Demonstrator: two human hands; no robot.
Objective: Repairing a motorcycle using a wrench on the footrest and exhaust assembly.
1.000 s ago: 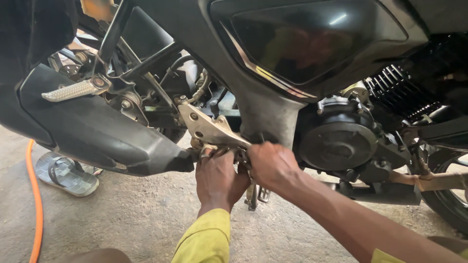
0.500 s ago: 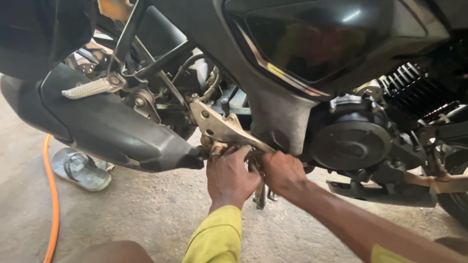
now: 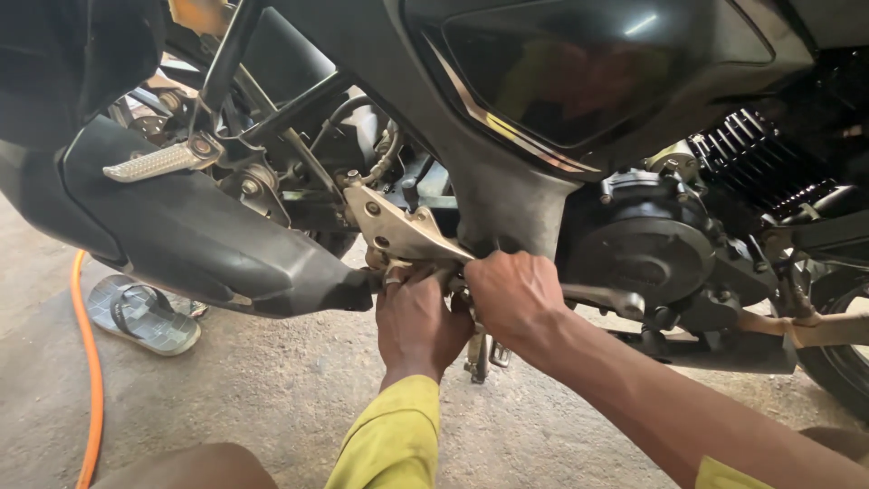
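We reach under the motorcycle point(image 3: 543, 136): our left hand point(image 3: 418, 319) curls up against the silver footrest bracket point(image 3: 398, 231), while our right hand point(image 3: 514, 294) closes beside it, steadying; what either grips stays hidden.

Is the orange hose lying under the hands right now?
No: the orange hose runs along the floor at the far left beside a sandal, well apart from the left hand and right hand.

A yellow-green long sleeve point(image 3: 391, 435) is worn on the left arm, cuffed at the wrist; the right sleeve point(image 3: 724, 474) is pushed up. Both hands are bare.
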